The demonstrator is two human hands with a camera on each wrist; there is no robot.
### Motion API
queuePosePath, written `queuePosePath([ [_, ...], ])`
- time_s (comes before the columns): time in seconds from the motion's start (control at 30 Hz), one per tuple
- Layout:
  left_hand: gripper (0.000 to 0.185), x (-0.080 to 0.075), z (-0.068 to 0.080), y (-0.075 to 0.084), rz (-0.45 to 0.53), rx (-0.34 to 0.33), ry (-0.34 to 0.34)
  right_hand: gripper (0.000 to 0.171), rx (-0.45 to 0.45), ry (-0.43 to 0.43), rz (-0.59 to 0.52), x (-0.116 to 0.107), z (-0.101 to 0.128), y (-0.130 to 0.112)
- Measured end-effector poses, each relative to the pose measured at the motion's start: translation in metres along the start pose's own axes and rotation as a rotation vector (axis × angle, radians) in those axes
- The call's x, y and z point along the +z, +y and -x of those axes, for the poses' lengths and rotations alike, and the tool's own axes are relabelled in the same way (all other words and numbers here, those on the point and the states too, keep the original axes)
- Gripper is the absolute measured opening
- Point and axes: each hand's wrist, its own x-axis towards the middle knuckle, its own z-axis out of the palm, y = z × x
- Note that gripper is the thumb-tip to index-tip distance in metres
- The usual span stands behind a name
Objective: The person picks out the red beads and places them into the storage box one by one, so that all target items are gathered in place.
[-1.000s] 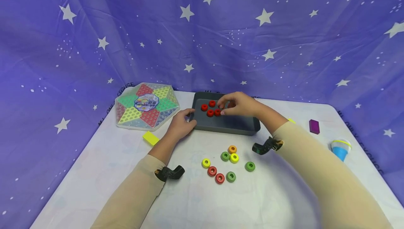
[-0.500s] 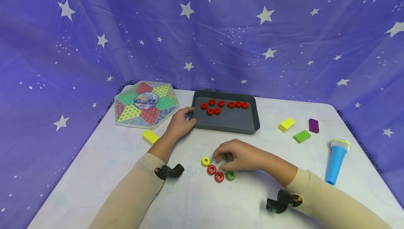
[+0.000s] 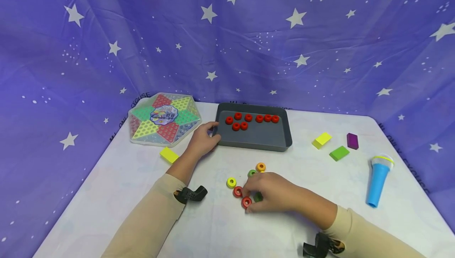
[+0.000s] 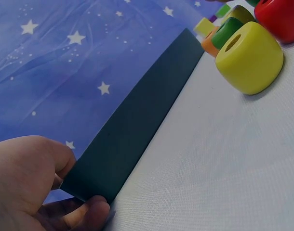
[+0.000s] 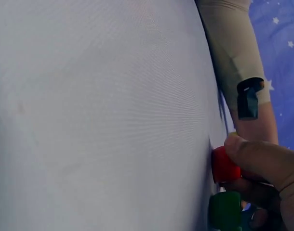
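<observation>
My left hand (image 3: 204, 139) holds the left end of a dark grey tray (image 3: 263, 141), its thumb by the near corner and fingers at the side; the left wrist view shows this hand (image 4: 29, 178) on the tray's corner (image 4: 123, 130). Several red beads (image 3: 248, 117) lie inside the tray. My right hand (image 3: 271, 193) is over the loose beads, thumb and fingers about a red bead (image 3: 246, 202). In the right wrist view the thumb rests against that red bead (image 5: 225, 165), beside a green bead (image 5: 225, 211). Another red bead (image 3: 237, 191) and a yellow bead (image 3: 231, 183) lie left of it.
Orange (image 3: 261, 166) and green (image 3: 252, 173) beads lie beyond my right hand. A star-patterned game board (image 3: 165, 119) and a yellow block (image 3: 168, 155) are at left. At right are yellow (image 3: 321, 140), green (image 3: 339, 153) and purple (image 3: 352, 141) blocks and a blue toy microphone (image 3: 378, 181).
My right hand has left the tray, where several red beads now show, and come back to the loose beads, then moved nearer to the front red bead. My left hand stays at the tray.
</observation>
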Motion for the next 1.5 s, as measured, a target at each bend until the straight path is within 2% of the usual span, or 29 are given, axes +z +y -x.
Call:
queuePosePath([
  [0.17, 0.054, 0.0, 0.0, -0.001, 0.005, 0.0, -0.004, 0.021, -0.047, 0.018, -0.039, -0.006, 0.001, 0.002],
  [0.33, 0.053, 0.0, 0.0, 0.0, 0.006, 0.0, -0.006, 0.02, -0.064, 0.084, -0.155, -0.03, -0.002, 0.011],
  [0.43, 0.053, -0.001, 0.0, 0.001, 0.001, -0.001, -0.001, 0.019, -0.026, 0.117, -0.191, -0.05, -0.007, 0.022],
  [0.6, 0.054, -0.003, 0.001, 0.0, 0.0, -0.008, -0.002, 0.02, 0.089, 0.156, -0.209, -0.079, -0.018, 0.05],
  [0.83, 0.054, -0.003, 0.001, -0.001, 0.004, -0.006, 0.001, 0.022, 0.184, 0.196, -0.125, -0.1, -0.042, 0.098],
  [1.0, 0.053, -0.003, 0.0, 0.0, 0.001, -0.004, 0.005, 0.024, 0.229, 0.189, -0.09, -0.107, -0.061, 0.122],
  [1.2, 0.054, -0.003, 0.0, 0.001, 0.004, -0.009, -0.002, 0.022, 0.277, 0.164, -0.074, -0.104, -0.081, 0.145],
  [1.5, 0.053, -0.001, 0.0, 0.001, 0.019, -0.013, -0.008, 0.024, 0.308, 0.158, -0.064, -0.094, -0.09, 0.159],
])
